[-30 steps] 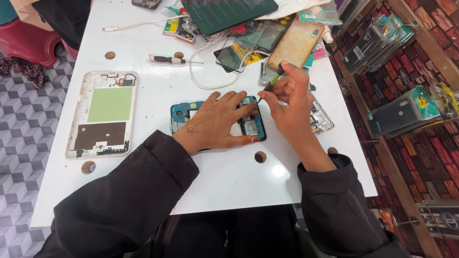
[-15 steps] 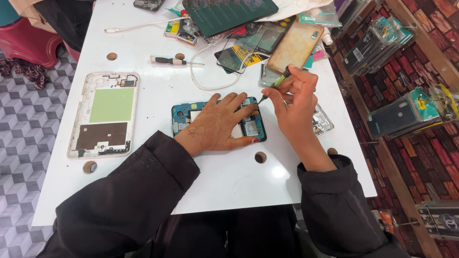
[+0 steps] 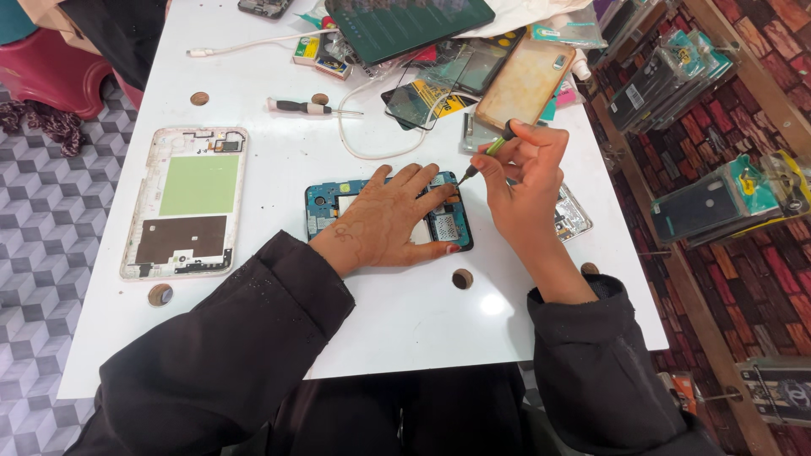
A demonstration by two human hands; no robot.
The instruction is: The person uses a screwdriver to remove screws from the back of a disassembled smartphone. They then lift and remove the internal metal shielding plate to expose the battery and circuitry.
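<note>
Opened phone [image 3: 384, 215], blue circuit side up, lies flat near the middle of the white table [image 3: 405, 329], slightly toward the right edge. Left hand [image 3: 390, 221] rests palm-down on it, fingers spread and flat, pinning it without gripping. Right hand [image 3: 522, 190] is closed in a pinch around a small green-handled screwdriver [image 3: 488, 152]; its tip points down at the phone's upper right corner, contact cannot be confirmed. A silver metal frame piece [image 3: 571, 215] lies just beside the right hand, partly hidden by it. A larger white device back frame [image 3: 187, 203] with a green panel sits well apart near the left edge. A black-handled screwdriver [image 3: 306, 107] and a looped white cable [image 3: 363, 139] lie toward the far edge, near a beige phone case [image 3: 525, 84] and a dark tablet [image 3: 405, 24].
</note>
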